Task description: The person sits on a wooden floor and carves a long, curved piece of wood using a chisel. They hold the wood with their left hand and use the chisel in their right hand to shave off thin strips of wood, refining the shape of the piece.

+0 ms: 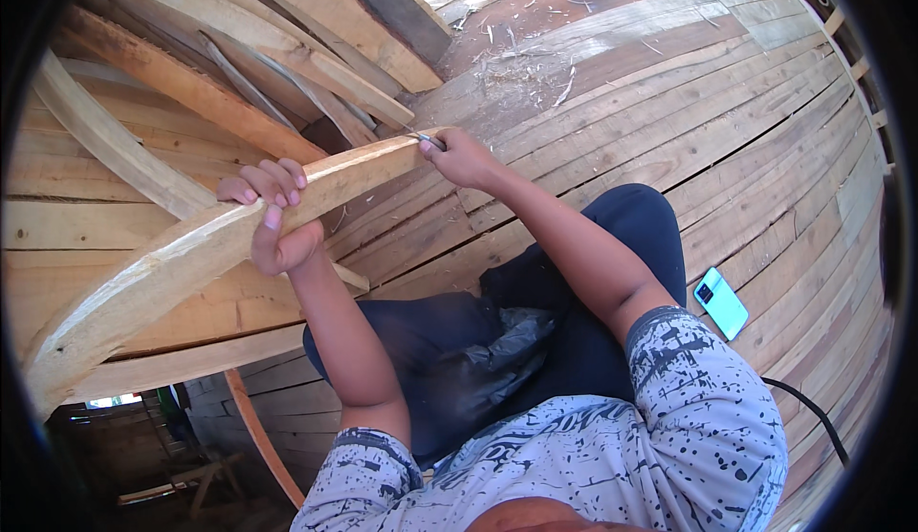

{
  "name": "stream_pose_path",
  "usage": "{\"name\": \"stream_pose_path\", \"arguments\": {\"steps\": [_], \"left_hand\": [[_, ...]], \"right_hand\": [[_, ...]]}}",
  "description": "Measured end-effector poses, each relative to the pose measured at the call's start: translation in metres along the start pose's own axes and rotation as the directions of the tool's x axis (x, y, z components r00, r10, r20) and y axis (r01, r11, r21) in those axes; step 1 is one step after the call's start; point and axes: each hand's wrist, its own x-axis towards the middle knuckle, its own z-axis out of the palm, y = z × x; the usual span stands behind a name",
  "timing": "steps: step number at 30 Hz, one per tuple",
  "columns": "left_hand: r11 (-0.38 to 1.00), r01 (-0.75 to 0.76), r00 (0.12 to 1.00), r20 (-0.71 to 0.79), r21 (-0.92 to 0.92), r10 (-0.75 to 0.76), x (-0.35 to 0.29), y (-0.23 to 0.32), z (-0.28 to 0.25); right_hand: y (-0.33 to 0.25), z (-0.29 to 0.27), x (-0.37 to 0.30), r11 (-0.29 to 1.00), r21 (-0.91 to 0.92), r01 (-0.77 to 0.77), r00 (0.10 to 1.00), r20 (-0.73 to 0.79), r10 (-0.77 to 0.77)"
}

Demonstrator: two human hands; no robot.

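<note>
A long curved wooden plank [182,250] slants from the lower left up to the middle, its upper edge pale and freshly cut. My left hand [273,212] grips it, with the fingers over the top edge and the thumb on the near face. At the plank's far right end, my right hand [462,159] is closed on a thin, pointed, greyish thing [426,138]. Its tip lies at the plank's edge. Most of it is hidden in the fist, so its kind cannot be made out.
Several timbers [191,78] lean and cross at the upper left. Wood shavings [521,68] litter the plank floor [612,140] ahead. A light-blue phone [722,304] lies right of my knee, near a black cable [813,408]. A dark lower space opens at the bottom left.
</note>
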Motion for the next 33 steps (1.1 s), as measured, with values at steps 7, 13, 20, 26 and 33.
{"name": "stream_pose_path", "arguments": {"steps": [7, 13, 20, 26, 33], "left_hand": [[1.0, -0.019, 0.998, -0.052, 0.005, 0.019, 0.004, -0.002, -0.01], [0.998, -0.06, 0.985, -0.158, 0.028, 0.064, 0.001, 0.001, -0.025], [0.997, -0.013, 0.974, -0.224, 0.076, 0.03, 0.003, 0.0, -0.033], [0.997, -0.053, 0.961, -0.269, 0.053, 0.066, 0.002, -0.004, -0.038], [0.994, -0.041, 0.939, -0.336, 0.101, 0.073, 0.001, -0.004, -0.038]], "right_hand": [[0.007, -0.006, 0.008, 0.992, -0.116, 0.051, 0.992, -0.107, -0.063], [-0.01, 0.011, 0.013, 0.983, -0.182, 0.04, 0.994, -0.091, -0.058], [-0.008, 0.008, 0.024, 0.966, -0.244, -0.082, 0.996, -0.042, 0.074], [-0.01, 0.011, 0.022, 0.979, -0.198, -0.049, 0.999, -0.013, 0.047], [0.0, 0.018, 0.026, 0.967, -0.239, -0.09, 0.996, -0.043, 0.082]]}}
